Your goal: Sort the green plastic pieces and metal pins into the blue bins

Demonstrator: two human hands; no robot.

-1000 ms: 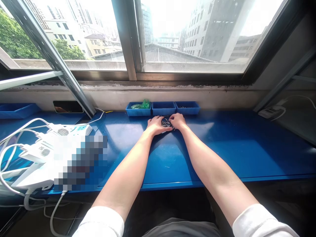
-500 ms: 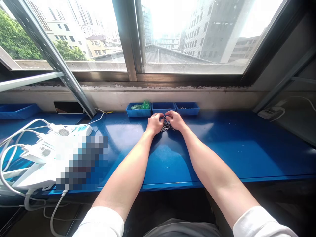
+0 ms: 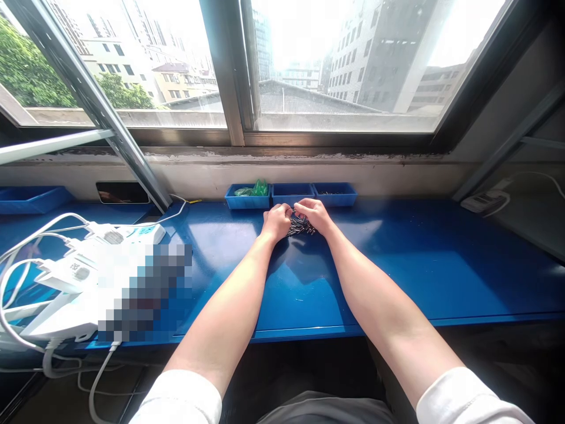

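A heap of small dark, shiny rod-like pieces [image 3: 301, 227], screw-like in shape, lies on the blue table [image 3: 304, 288] between my two hands. My left hand [image 3: 278, 221] is closed at the left of the heap, with its thumb and fingertips drawn together. From the right, my right hand [image 3: 315, 214] pinches over the heap's far side. Between the fingertips of both hands shows a bit of a small dark piece, too small to make out clearly. My fingers cover part of the heap.
Behind the hands stand three blue bins: a left bin [image 3: 247, 202] with green plastic, a middle bin [image 3: 292, 191] and a right bin [image 3: 336, 199] holding small dark pieces. A power strip [image 3: 152, 234] with chargers and white cables is at left. A phone [image 3: 122, 192] leans behind.
My hands have risen from around the heap and come together, fingertips nearly meeting over its far side. The heap looks more spread and more exposed. The bins have not moved.
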